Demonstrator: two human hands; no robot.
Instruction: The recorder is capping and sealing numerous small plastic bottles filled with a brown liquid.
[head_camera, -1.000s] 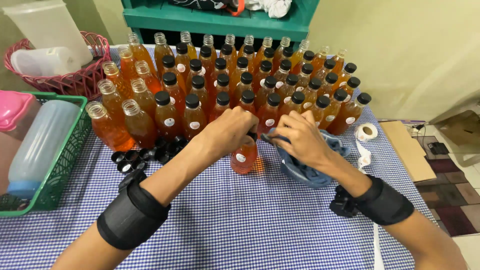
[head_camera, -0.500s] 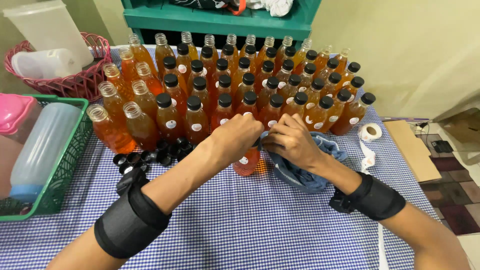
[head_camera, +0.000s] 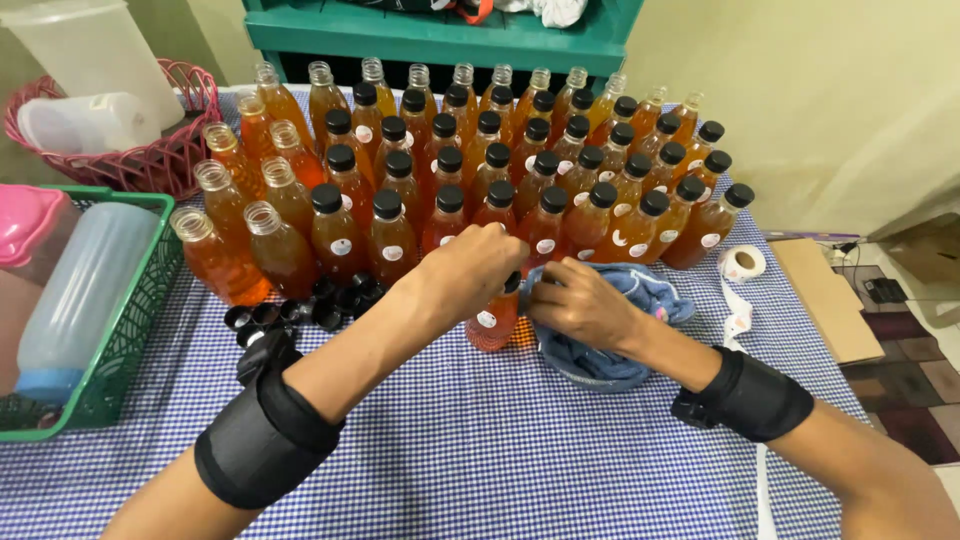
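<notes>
The small clear plastic bottle of orange liquid (head_camera: 495, 322) stands upright on the desk, just near of the massed rows, with the left hand (head_camera: 470, 265) closed over its top — grip pressed together around the black cap, which is mostly hidden under the fingers. The right hand (head_camera: 580, 305) lies just right of the bottle, its fingers pinching a fold of the crumpled blue cloth (head_camera: 610, 345) close against the bottle's shoulder.

Filled, the bottle likely has some weight for its size; its thin plastic wall would give under a hard squeeze, and any wet on it would make it slippery. The neck and cap look like the firm places to hold, the base the steadiest.

Far of the hands stand many like bottles — black-capped ones (head_camera: 500, 165) in the middle and right, uncapped ones (head_camera: 240, 215) at the left, loose black caps (head_camera: 300, 315) in front of them. The desk wears a blue-and-white checked cloth (head_camera: 520, 450). A green mesh basket (head_camera: 130, 330) sits at the left edge, a white tape roll (head_camera: 742, 262) at the right, a pale yellow wall (head_camera: 830, 90) beyond.
</notes>
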